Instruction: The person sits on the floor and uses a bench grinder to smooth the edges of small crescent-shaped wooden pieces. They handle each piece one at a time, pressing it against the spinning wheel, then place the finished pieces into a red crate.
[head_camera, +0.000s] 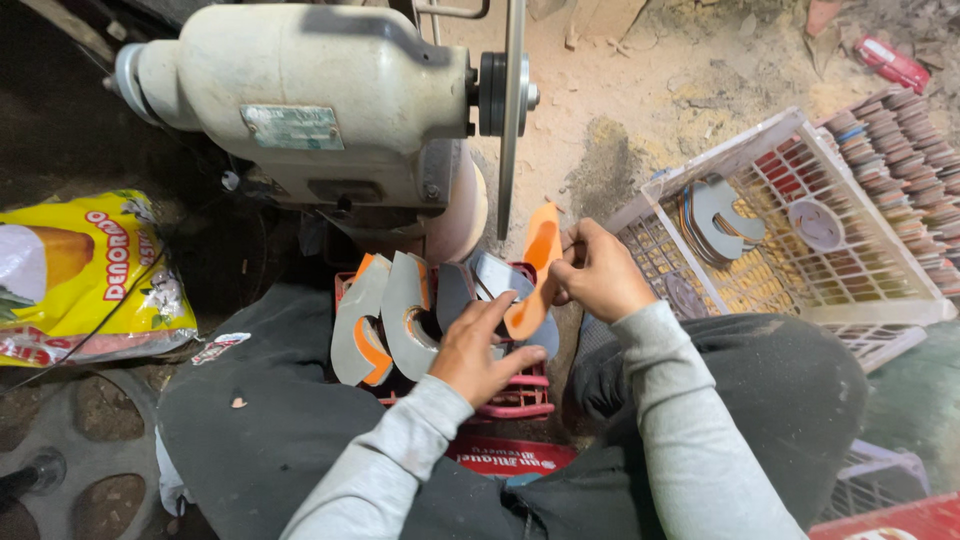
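Orange-and-grey curved flat sole piece (537, 272): pinched at its upper edge by the fingers of your right hand (598, 272), just below the grinder's upright metal disc (513, 110). Your left hand (484, 352) steadies its lower end, fingers spread. Pink plastic crate (520, 398), beneath the cream-coloured grinder motor (300, 100), holds more grey-and-orange pieces (385, 320). White plastic lattice basket (850, 300), right of the grinder, holds grey cut-outs (722, 215).
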